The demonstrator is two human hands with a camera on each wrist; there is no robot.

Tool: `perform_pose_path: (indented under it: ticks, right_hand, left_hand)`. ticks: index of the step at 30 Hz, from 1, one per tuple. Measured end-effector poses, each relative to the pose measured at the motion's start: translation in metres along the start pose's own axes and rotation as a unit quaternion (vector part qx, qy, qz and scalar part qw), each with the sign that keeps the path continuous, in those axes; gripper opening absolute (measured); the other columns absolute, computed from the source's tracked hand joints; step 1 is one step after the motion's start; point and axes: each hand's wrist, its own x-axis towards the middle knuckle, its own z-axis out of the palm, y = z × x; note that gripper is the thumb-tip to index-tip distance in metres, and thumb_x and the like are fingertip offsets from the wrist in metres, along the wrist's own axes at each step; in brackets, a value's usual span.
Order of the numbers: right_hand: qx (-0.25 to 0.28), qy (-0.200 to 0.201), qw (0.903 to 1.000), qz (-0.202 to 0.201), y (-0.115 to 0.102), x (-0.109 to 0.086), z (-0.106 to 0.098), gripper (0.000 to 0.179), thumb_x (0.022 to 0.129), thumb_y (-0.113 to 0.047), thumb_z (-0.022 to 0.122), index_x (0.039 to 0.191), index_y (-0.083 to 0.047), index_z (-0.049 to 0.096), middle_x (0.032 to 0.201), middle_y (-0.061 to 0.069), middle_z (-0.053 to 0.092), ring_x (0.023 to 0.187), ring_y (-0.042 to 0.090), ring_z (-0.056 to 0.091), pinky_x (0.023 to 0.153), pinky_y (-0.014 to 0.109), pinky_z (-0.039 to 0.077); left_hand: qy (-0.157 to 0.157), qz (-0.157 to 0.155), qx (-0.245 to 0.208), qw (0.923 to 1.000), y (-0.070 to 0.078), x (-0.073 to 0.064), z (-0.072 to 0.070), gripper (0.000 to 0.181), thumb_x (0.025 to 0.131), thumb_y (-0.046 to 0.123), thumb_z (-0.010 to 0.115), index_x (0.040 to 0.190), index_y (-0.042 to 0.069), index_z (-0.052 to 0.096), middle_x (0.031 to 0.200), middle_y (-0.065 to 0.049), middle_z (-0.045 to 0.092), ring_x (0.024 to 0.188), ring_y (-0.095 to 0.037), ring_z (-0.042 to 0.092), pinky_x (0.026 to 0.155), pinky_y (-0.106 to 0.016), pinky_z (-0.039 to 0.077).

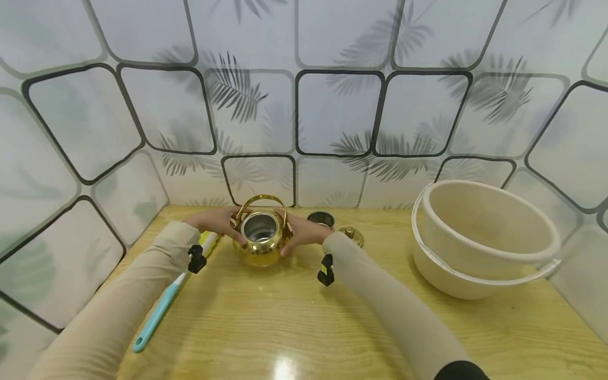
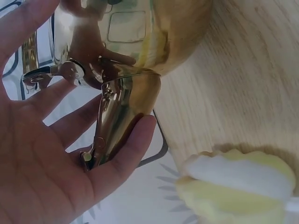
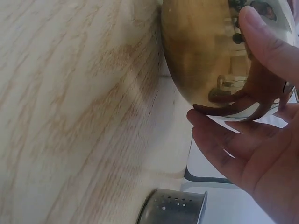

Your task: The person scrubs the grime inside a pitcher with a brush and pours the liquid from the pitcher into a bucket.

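A shiny gold teapot (image 1: 258,258) with an arched handle stands on the table near the back wall, its top uncovered and its steel inside showing. My left hand (image 1: 216,220) holds it at the spout side; in the left wrist view the thumb and fingers lie around the spout (image 2: 124,112). On the opposite side my right hand (image 1: 304,231) grips the rounded body, thumb and fingertips against the metal. Beyond my right wrist lie a perforated steel strainer (image 3: 175,207) and a gold lid (image 1: 351,236).
Beside my left forearm lies a sponge brush with a yellow and white head (image 2: 238,182) and a blue handle (image 1: 159,314). At the right a cream basin (image 1: 499,264) sits in a cream bucket (image 1: 451,285) with a white handle. Patterned walls (image 1: 332,113) border the wooden table (image 1: 266,322).
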Motion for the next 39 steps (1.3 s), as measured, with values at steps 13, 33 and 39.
perform_pose_path:
  ticks: [13,33,39]
  right_hand:
    - [0.019,-0.014,0.9997,0.011,-0.001,0.007,0.002,0.108,0.077,-0.019,0.076,0.153,-0.015,-0.001,0.159,0.011,0.01,0.145,0.027,0.017,0.114,0.045,0.026]
    - [0.025,-0.01,0.9994,0.024,0.01,0.006,0.007,0.097,0.084,-0.023,0.068,0.152,-0.02,-0.002,0.158,0.011,0.014,0.141,0.028,0.029,0.11,0.042,0.034]
    - [0.023,0.0,0.9994,0.027,0.011,0.003,0.007,0.091,0.088,-0.019,0.065,0.153,-0.019,0.001,0.155,0.013,0.021,0.132,0.031,0.043,0.105,0.04,0.04]
  left_hand:
    - [-0.017,-0.044,-0.048,0.9977,-0.009,-0.001,0.001,0.088,0.082,0.026,0.073,0.149,0.004,0.02,0.136,-0.028,0.041,0.055,-0.01,0.038,0.053,-0.026,0.037]
    - [-0.008,-0.094,-0.047,0.9945,-0.011,-0.003,0.006,0.087,0.085,0.038,0.067,0.15,0.008,0.018,0.151,-0.026,0.02,0.132,-0.046,0.035,0.099,-0.06,0.038]
    - [0.019,-0.079,0.004,0.9967,-0.012,-0.003,0.011,0.091,0.085,0.046,0.065,0.15,0.003,0.017,0.152,-0.026,0.02,0.134,-0.046,0.031,0.101,-0.058,0.037]
